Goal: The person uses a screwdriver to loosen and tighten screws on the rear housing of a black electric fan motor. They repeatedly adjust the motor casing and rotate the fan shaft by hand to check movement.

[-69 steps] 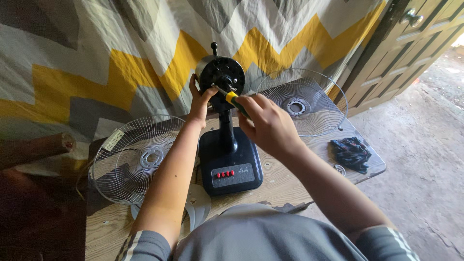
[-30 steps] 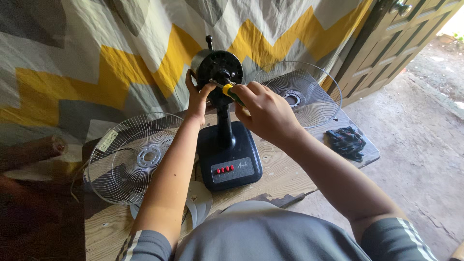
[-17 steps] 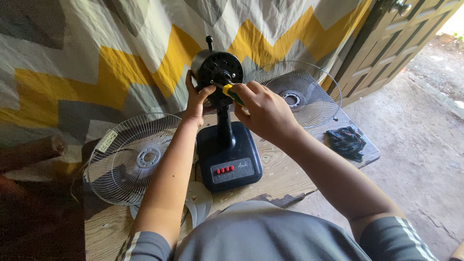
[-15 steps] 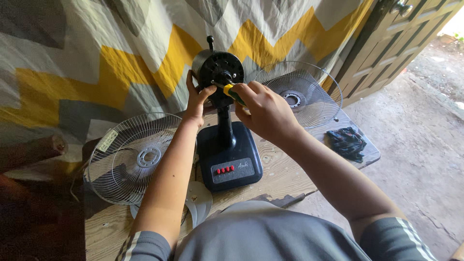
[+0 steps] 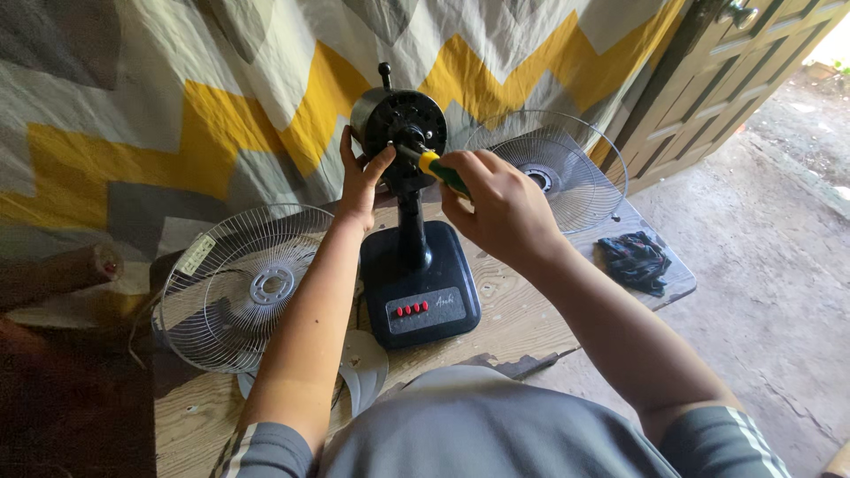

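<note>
From the head view we look down on a black fan body (image 5: 414, 265) standing upright near the middle of the wooden worktop (image 5: 522, 319), its long axis running up the post from the square base to the round motor housing (image 5: 400, 133) at the top, whose face is turned toward us. Our left hand (image 5: 361, 177) clasps the housing's left rim, thumb in front and fingers curled behind it. Our right hand (image 5: 496, 208) is closed around a screwdriver (image 5: 432, 166) with a yellow and green handle; the tool lies nearly level, pointing left into the centre of the housing. We cannot make out its tip, and most of the handle is hidden in the fist. One wire guard (image 5: 243, 288) lies at the worktop's left edge, with a pale blade (image 5: 365, 367) partly tucked under it and under our left forearm. A second guard (image 5: 549, 168) leans near the far right corner against the patterned cloth (image 5: 177, 115). A dark rag (image 5: 636, 259) sits by the right edge. The worktop's near edge is cut off by our grey shirt.
</note>
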